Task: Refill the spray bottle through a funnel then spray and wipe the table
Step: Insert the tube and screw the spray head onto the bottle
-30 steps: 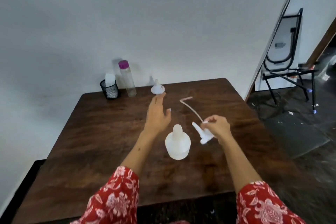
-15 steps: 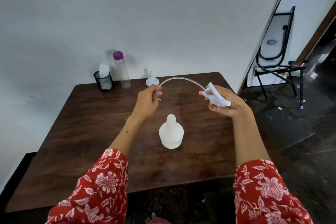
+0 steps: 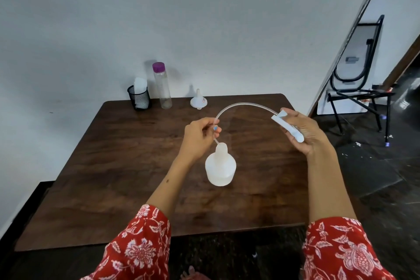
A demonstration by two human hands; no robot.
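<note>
Two hands work over one dark wooden table [image 3: 113,177]. One white spray bottle [image 3: 220,167] stands uncapped near the table's middle. The left hand [image 3: 198,136], at about ten o'clock from the bottle's neck, pinches the lower end of one clear tube [image 3: 247,105] between curled fingers, the tube's tip right at the bottle's mouth. The tube arcs up and over to one white spray head [image 3: 287,128], gripped in the curled fingers of the right hand [image 3: 303,130] at about two o'clock from the bottle. Along the table's far edge, at about twelve o'clock, sits one white funnel [image 3: 198,100], spout upward; at eleven o'clock stand one clear bottle with a purple cap [image 3: 161,85] and one black mesh cup [image 3: 139,98] holding something white.
</note>
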